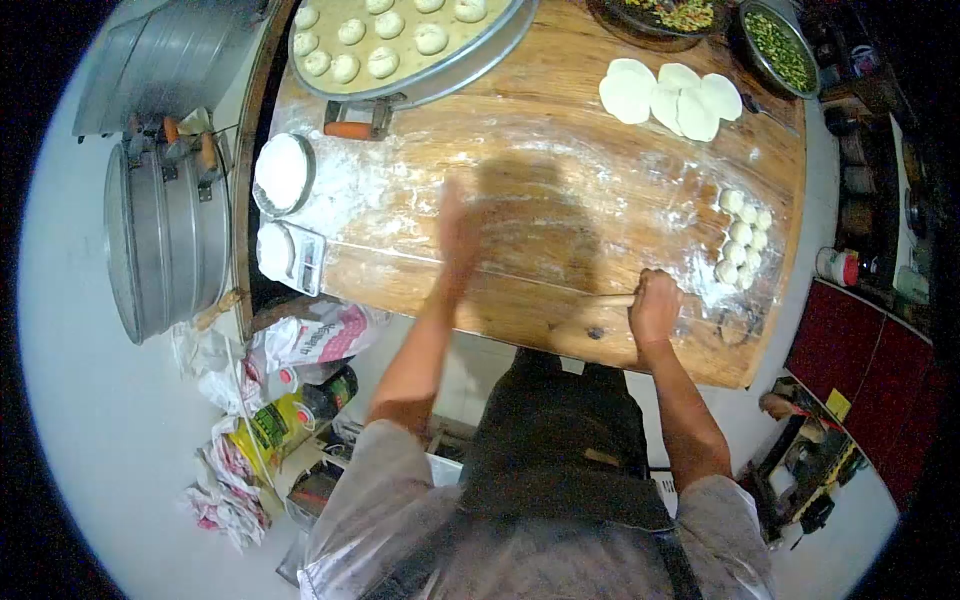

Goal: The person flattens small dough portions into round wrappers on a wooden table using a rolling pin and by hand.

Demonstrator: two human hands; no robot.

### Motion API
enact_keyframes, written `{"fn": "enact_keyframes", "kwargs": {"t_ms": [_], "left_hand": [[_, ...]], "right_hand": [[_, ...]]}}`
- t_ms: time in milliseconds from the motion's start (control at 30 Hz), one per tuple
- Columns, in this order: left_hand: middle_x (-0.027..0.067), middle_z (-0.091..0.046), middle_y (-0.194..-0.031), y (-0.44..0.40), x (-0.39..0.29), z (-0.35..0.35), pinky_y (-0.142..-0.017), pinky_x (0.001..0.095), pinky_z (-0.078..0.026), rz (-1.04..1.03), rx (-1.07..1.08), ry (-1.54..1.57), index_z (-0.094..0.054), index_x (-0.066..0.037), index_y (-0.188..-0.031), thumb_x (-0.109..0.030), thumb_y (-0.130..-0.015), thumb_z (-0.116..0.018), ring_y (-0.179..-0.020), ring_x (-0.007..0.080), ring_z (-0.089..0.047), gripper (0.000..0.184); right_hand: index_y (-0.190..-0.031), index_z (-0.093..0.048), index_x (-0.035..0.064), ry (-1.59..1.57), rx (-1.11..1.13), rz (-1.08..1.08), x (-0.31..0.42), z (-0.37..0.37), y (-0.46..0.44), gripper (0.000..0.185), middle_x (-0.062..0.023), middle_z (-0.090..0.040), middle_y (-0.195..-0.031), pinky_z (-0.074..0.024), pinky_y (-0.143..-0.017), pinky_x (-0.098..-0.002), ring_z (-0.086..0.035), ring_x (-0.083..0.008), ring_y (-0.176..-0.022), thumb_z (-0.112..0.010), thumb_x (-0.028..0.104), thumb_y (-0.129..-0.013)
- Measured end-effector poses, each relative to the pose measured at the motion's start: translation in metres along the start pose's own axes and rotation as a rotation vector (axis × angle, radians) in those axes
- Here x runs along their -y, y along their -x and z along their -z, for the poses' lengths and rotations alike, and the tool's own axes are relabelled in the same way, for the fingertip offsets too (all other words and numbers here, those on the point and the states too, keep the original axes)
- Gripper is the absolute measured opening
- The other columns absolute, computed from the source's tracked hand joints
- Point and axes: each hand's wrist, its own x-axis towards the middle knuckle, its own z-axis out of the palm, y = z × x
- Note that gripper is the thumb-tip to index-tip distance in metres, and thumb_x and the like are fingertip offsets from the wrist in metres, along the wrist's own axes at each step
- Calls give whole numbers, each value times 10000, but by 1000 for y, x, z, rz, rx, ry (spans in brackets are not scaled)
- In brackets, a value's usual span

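My right hand (656, 304) is wrapped round a wooden rolling pin (608, 300) near the front edge of the floured wooden table (400, 270). Over the middle-left of the table is my left hand (458, 222), smeared by motion, so its fingers cannot be made out. Small pale dough balls (740, 232) sit in a group to the right of my right hand. Farther back, several flat round wrappers (628, 92) lie partly overlapping.
A steamer tray (470, 65) of filled buns stands at the back left, beside an orange-handled tool (349, 130). A flour bowl (284, 174) and a scale (308, 262) are at the left edge. Bowls of filling (778, 52) stand at the back right.
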Motion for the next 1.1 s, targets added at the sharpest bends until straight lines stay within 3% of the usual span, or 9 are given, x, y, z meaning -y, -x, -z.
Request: {"fn": "enact_keyframes", "kwargs": {"t_ms": [100, 200, 367, 467, 600, 667, 767, 967, 1100], "left_hand": [[305, -313, -1624, -26, 112, 120, -1277, 473, -150, -54, -187, -565, -337, 110, -1539, -308, -1017, -583, -1539, 436, -240, 713], [309, -299, -1629, -27, 122, 146, -1277, 485, -143, 73, -222, -703, -316, 120, -1543, -359, -1033, -553, -1539, 449, -231, 739], [303, -263, -1646, 2, 64, 23, -1274, 541, -98, -353, -159, -692, -296, 85, -1568, -472, -1025, -511, -1550, 447, -204, 806], [294, -267, -1648, 38, -6, -112, -1264, 567, -134, -382, -33, -698, -340, 74, -1550, -444, -995, -590, -1543, 455, -219, 800], [257, -310, -1642, 69, -96, -225, -1253, 549, -211, -576, 500, -208, -376, 13, -1554, -256, -970, -655, -1516, 421, -306, 701], [255, -364, -1615, 76, -130, -249, -1251, 522, -236, -649, 649, 349, -386, -13, -1556, -236, -968, -648, -1503, 402, -338, 681], [240, -449, -1563, 57, -152, -281, -1228, 508, -300, -580, 419, 242, -434, -10, -1519, -223, -952, -671, -1469, 411, -394, 651], [212, -561, -1449, 0, -206, -328, -1137, 445, -428, -1017, 703, -172, -552, -48, -1401, -155, -838, -776, -1349, 407, -524, 615], [203, -642, -1233, 15, -224, -329, -1015, 470, -482, -869, 740, -310, -637, -37, -1219, -101, -784, -781, -1177, 413, -590, 463]], "right_hand": [[-907, -629, 63, -30, -58, 9, 4, 2, 0, 91, -158, -589, -911, -410, -807, -517, -573, -367, -954, -621, 127, -843], [-933, -635, 75, 3, -52, 6, 0, -3, 2, 93, -150, -585, -912, -408, -817, -508, -566, -371, -942, -615, 117, -852], [-981, -626, 65, 58, 12, 3, -4, -7, 5, 133, -160, -589, -932, -412, -828, -513, -568, -372, -949, -597, 97, -855], [-1002, -605, 77, 33, 14, 34, -9, -8, 5, 144, -142, -575, -940, -409, -835, -495, -559, -355, -949, -603, 111, -863], [-904, -625, 60, -76, -51, 37, -12, 2, 7, 90, -151, -588, -881, -448, -815, -508, -588, -357, -903, -586, 127, -859], [-1077, -629, 73, -107, 5, 16, -37, -30, 19, 220, -130, -618, -1010, -416, -828, -487, -582, -337, -1002, -605, 135, -867], [-1175, -645, 53, -77, 28, 106, -53, -43, 27, 338, -150, -650, -1136, -430, -944, -501, -598, -343, -1101, -616, 167, -859], [-1253, -648, 42, -24, 245, -22, -72, -46, 31, 432, -178, -662, -1221, -405, -1080, -533, -598, -373, -1188, -641, 199, -851], [-1228, -662, 50, -46, 135, 235, -76, -27, 28, 405, -159, -664, -1215, -414, -1062, -535, -603, -363, -1161, -652, 211, -857]]}}
